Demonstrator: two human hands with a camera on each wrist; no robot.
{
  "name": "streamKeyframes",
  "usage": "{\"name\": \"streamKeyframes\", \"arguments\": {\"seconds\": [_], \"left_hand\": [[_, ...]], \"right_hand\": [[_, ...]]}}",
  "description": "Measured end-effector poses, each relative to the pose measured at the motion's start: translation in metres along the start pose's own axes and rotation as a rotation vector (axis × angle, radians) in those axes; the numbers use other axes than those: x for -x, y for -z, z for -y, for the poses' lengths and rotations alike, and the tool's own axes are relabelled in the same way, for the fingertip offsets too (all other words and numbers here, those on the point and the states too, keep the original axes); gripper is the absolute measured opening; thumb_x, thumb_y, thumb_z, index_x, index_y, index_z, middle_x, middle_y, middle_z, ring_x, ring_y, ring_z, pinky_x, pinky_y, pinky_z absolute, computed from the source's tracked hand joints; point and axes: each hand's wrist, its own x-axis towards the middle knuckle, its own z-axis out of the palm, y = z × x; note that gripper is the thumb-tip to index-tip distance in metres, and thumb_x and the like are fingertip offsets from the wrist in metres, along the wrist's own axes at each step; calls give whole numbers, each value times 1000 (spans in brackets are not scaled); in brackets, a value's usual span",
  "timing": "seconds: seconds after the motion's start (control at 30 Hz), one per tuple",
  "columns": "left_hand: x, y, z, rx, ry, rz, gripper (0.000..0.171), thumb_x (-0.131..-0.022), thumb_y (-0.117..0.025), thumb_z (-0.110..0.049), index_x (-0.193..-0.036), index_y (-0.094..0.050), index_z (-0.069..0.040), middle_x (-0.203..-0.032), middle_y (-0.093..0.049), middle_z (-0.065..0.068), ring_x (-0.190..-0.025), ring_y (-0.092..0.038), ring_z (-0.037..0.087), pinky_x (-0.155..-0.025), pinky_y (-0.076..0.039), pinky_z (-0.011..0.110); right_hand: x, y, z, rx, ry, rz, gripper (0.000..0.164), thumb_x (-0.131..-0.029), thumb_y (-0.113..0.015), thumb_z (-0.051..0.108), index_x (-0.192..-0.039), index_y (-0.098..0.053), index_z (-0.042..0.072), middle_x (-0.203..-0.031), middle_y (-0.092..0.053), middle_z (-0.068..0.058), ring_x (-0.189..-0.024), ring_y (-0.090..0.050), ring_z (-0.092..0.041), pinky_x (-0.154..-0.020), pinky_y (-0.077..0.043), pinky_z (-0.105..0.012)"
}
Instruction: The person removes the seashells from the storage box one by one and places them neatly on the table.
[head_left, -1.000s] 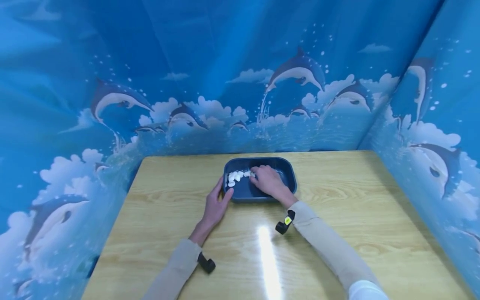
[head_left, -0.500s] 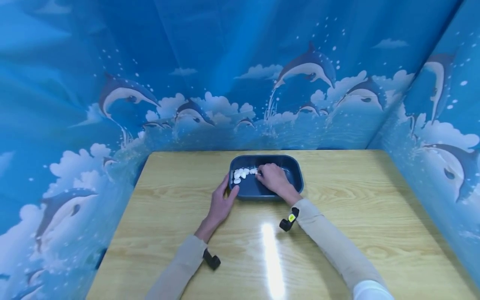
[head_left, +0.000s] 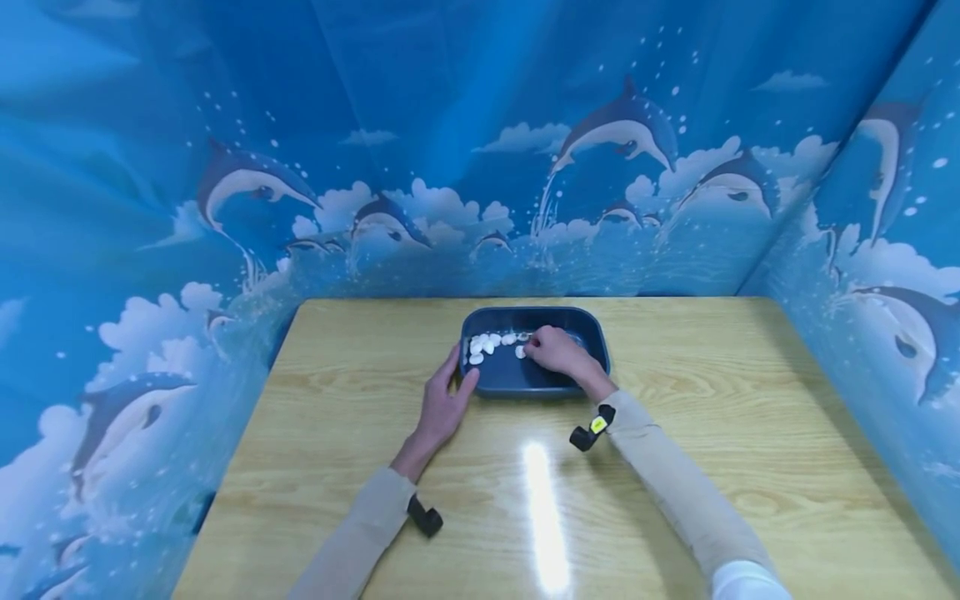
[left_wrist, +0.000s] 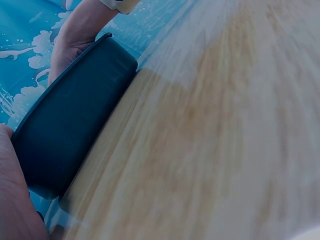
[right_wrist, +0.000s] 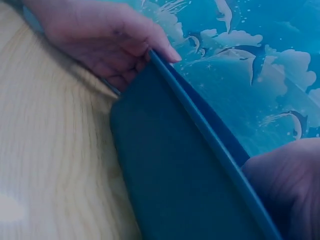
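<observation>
A dark blue rectangular tray (head_left: 517, 392) stands on the table, with several small white pebbles (head_left: 489, 342) gathered in its left part and along its back wall. My left hand (head_left: 441, 408) holds the tray's left end, thumb near the front corner and fingers along the outer side. In the right wrist view, that left hand (right_wrist: 107, 37) has its thumb at the rim. My right hand (head_left: 558, 350) reaches inside the tray, its fingertips pinching one white pebble (head_left: 521, 352) in front of the row. In both wrist views the tray wall hides the right fingertips.
The wooden table (head_left: 360, 350) extends around the tray, with a bright light reflection in front of it. A blue dolphin-print curtain (head_left: 420, 125) stands behind the table and along its sides. Black wrist cameras (head_left: 426, 518) sit on both sleeves.
My right hand has moved slightly right and toward me, and a pebble now shows at its fingertips, apart from the row. The left hand keeps its place on the tray. The head view has shifted slightly.
</observation>
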Motion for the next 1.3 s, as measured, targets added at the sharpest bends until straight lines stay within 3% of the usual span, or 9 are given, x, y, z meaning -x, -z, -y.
{"name": "streamKeyframes", "arguments": {"seconds": [0.13,0.23,0.4,0.7,1.3], "left_hand": [[0,1,0,4,-7,1,63,-107,-61,-21,-162,-34,-6,-167,-33,17,-155,-32,26,-127,-28,44],[-1,1,0,-4,-8,3,63,-107,-60,-22,-162,-33,-6,-167,-33,17,-155,-32,25,-127,-28,43],[0,2,-2,-6,2,0,63,-107,-60,-21,-161,-34,-5,-167,-34,17,-155,-32,25,-127,-28,43],[1,1,-2,2,13,-1,62,-107,-61,-21,-161,-35,-7,-167,-35,16,-155,-32,23,-127,-28,43],[0,-1,-3,18,27,0,63,-107,-61,-21,-162,-34,-7,-167,-34,15,-155,-32,23,-127,-29,44]], "right_hand": [[2,2,0,100,33,-40,13,-103,-61,17,-107,-69,8,-76,-58,-4,-65,-50,-19,-57,-39,-31],[0,-1,-2,136,96,-24,29,-103,-63,15,-131,-66,10,-86,-66,-11,-67,-53,-20,-58,-41,-32],[-2,-8,-3,157,165,-18,27,-103,-64,14,-130,-70,11,-104,-73,-9,-70,-55,-16,-63,-45,-30],[-2,-9,-1,153,174,-21,28,-103,-64,18,-129,-69,9,-69,-56,-2,-59,-47,-16,-55,-38,-30],[-11,-9,-9,129,250,20,29,-103,-67,24,-127,-68,10,-72,-58,0,-60,-53,-14,-54,-43,-29]]}}
